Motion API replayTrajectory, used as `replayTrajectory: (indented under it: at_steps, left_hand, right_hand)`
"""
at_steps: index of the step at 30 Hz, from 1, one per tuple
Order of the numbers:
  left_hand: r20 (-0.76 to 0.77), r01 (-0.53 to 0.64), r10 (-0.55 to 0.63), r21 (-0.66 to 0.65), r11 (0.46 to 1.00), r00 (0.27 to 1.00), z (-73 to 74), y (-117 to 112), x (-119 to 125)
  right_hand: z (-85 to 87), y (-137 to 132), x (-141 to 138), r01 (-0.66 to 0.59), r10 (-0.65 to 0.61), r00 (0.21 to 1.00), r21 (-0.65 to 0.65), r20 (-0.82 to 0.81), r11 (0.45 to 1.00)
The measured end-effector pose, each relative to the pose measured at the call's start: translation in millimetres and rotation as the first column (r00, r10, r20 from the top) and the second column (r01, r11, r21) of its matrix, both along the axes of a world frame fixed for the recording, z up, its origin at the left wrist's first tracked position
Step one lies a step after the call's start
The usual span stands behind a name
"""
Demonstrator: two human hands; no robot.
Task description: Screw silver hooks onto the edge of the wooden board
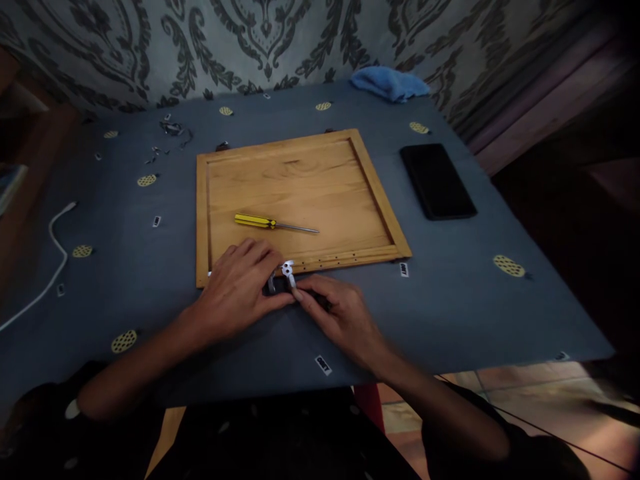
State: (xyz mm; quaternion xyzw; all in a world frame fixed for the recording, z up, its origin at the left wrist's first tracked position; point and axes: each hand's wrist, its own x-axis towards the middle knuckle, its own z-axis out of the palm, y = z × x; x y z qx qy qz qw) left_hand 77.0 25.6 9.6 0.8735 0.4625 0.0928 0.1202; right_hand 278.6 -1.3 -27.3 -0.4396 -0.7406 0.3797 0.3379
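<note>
A wooden framed panel (295, 187) lies on the table with a row of small dark holes along its near rail. At that near edge, my left hand (240, 283) is closed around a dark piece with shiny metal fittings (287, 269); its fingers rest over the rail and its thumb is below. My right hand (345, 313) pinches the same fitting from the right, fingertips against the metal part. The fitting looks like a handle or hinge, partly covered by my fingers. A yellow and black screwdriver (255, 221) lies on the panel, just beyond my left hand.
Small metal parts (173, 128) and loose screws (156, 152) are at the back left. A black phone (439, 181) lies right of the panel, and a blue cloth (389, 83) at the back. A white cable (59, 250) runs along the left of the grey patterned tablecloth (450, 287).
</note>
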Motion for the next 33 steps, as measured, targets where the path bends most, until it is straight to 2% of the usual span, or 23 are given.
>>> replayTrajectory:
  at_steps: [4,7,11,14,17,33]
  left_hand:
    - [-0.002,-0.006,0.006,-0.001,1.0,1.0,0.7,-2,1]
    - [0.005,-0.01,0.01,-0.002,1.0,1.0,0.3,-2,1]
    - [0.02,-0.008,0.009,-0.006,1.0,1.0,-0.6,-3,1]
    - [0.024,-0.012,0.013,-0.015,1.0,1.0,-0.7,-3,1]
    - [0.031,-0.008,0.009,-0.015,1.0,0.999,-0.6,-3,2]
    - [0.057,-0.011,0.012,-0.022,1.0,0.998,0.5,-3,3]
  right_hand:
    - [0.5,0,3,-0.011,0.01,1.0,0.064,0.013,0.998]
    - [1.8,1,8,-0.033,0.015,0.996,0.208,0.087,0.978]
    - [3.9,6,14,-0.121,-0.005,0.967,0.473,0.256,0.872]
    - [2.7,11,17,-0.186,0.009,0.955,0.573,0.298,0.798]
    - [-0.6,13,18,-0.219,0.031,0.948,0.579,0.316,0.786]
    - [-8.5,12,23,-0.275,0.074,0.922,0.509,0.38,0.816]
